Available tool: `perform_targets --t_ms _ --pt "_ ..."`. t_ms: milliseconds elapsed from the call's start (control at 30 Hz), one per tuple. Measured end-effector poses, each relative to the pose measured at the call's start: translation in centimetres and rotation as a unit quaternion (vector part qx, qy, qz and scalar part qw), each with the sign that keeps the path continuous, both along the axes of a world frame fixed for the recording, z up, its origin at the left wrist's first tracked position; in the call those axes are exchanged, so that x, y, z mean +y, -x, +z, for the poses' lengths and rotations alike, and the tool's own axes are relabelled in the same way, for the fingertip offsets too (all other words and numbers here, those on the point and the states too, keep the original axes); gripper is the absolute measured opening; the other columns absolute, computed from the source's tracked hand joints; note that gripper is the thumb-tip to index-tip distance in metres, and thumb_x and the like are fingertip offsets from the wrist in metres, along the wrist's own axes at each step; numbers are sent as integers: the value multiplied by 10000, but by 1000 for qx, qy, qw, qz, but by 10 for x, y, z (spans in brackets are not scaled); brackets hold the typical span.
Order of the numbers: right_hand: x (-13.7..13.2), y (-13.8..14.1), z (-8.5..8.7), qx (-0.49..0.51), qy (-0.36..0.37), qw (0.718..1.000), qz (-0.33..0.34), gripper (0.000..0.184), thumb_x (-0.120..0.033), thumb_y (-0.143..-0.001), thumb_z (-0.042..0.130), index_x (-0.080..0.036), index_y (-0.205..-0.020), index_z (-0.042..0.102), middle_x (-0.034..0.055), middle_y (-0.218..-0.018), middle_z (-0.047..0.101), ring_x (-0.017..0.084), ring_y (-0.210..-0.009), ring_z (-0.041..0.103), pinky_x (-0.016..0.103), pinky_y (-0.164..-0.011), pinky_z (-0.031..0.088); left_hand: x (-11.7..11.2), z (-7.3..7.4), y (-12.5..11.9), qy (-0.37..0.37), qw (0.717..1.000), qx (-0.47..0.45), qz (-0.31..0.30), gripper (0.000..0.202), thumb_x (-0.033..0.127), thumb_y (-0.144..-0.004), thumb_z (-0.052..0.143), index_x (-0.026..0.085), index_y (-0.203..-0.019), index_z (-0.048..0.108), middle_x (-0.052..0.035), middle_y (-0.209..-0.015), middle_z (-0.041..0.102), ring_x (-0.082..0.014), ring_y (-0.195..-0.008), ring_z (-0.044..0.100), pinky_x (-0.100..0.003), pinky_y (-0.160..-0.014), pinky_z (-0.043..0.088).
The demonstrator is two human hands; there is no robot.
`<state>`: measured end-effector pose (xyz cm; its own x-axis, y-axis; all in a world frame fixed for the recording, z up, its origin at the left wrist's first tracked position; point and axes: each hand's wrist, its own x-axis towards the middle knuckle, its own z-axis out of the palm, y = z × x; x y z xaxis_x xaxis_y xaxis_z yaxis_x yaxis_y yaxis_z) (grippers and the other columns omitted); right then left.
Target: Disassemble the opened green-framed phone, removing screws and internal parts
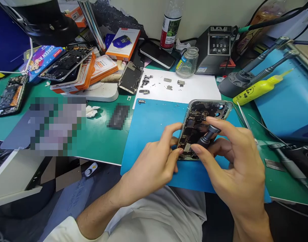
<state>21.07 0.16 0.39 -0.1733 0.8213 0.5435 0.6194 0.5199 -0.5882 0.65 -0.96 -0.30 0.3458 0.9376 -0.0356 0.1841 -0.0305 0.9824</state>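
An opened phone body (193,126) lies on the blue mat (148,134), its circuit boards and inner parts bare. My left hand (154,161) grips the phone's left edge between thumb and fingers. Over the phone, my right hand (238,158) has its fingers closed round a short dark screwdriver (208,134), which slants down towards the lower part of the phone. The driver's tip is hidden. Small metal plates (167,80) and dark phone parts (146,80) are spread on white paper (159,92) behind the mat, with tiny loose bits near the mat's top edge.
A detached phone screen (130,77) leans left of the paper. Behind stand a glass jar (187,62), a plastic bottle (170,30) and a soldering station (215,50). At right are a yellow squeeze bottle (260,88), a tool holder (236,82) and tweezers (243,116). Orange-white boxes (103,69) crowd the left.
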Motion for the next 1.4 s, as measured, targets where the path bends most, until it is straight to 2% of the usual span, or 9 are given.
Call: perform_targets --t_ms 133,300,467,633,800,933,1100,1233,1400 --pt "1 7 3 -29 -32 999 -32 615 -184 -1020 816 -372 -1588 674 23 -1094 571 102 -671 516 293 -621 553 -1 0 0 -6 1000 8 2 560 126 -1122 517 323 -1615 341 3 -1103 773 -132 -648 720 -269 -614 478" --pt "2 6 3 -56 -41 997 -35 570 -193 -1107 626 -373 -1648 626 56 -1074 595 196 -858 569 361 -774 590 -1 -2 0 -26 999 27 13 576 135 -1118 543 348 -1619 356 -35 -1315 796 -130 -670 724 -264 -595 478" --pt "7 4 5 -79 -53 995 -22 609 -229 -1051 764 -349 -1634 632 39 -1052 594 160 -732 495 339 -689 546 0 -1 0 -12 1000 18 11 601 128 -1118 533 326 -1651 337 -71 -1433 795 -130 -665 710 -270 -621 503" --pt "7 4 8 -75 -33 996 -18 566 -199 -1088 683 -361 -1628 638 40 -1051 596 169 -746 536 333 -678 553 1 1 0 -3 1000 26 13 602 142 -1113 541 326 -1653 350 -69 -1382 809 -155 -690 730 -284 -644 527" --pt "6 1 9 -80 -29 996 -14 638 -234 -1056 759 -394 -1654 604 32 -1079 620 155 -696 537 353 -695 591 2 1 0 -7 999 30 11 593 145 -1107 537 314 -1647 359 -92 -1409 801 -157 -674 734 -283 -628 529" --pt "7 -2 10 -64 2 998 -10 577 -238 -1092 651 -435 -1633 614 49 -1108 644 194 -792 621 372 -728 619 2 0 0 -6 1000 26 13 598 145 -1110 534 314 -1653 349 -89 -1399 802 -157 -684 738 -276 -623 535" --pt "8 -1 10 -76 -35 996 -19 649 -284 -1015 809 -423 -1621 625 30 -1071 671 158 -654 596 375 -660 617 2 0 -1 -5 1000 23 16 602 131 -1105 528 327 -1647 357 -63 -1316 802 -158 -685 734 -262 -592 520" --pt "5 -2 8 -41 -2 999 -29 644 -258 -1033 767 -434 -1634 616 44 -1165 704 178 -731 647 390 -732 632 2 0 -1 1 1000 23 17 597 133 -1105 532 327 -1644 365 -52 -1216 799 -166 -695 738 -257 -585 512" --pt "0 -2 9 -71 9 997 -20 656 -282 -1076 713 -423 -1694 543 70 -1198 655 180 -761 589 389 -711 602 1 0 -1 6 1000 18 16 595 143 -1120 533 340 -1653 355 -58 -1301 800 -150 -686 718 -258 -574 489"
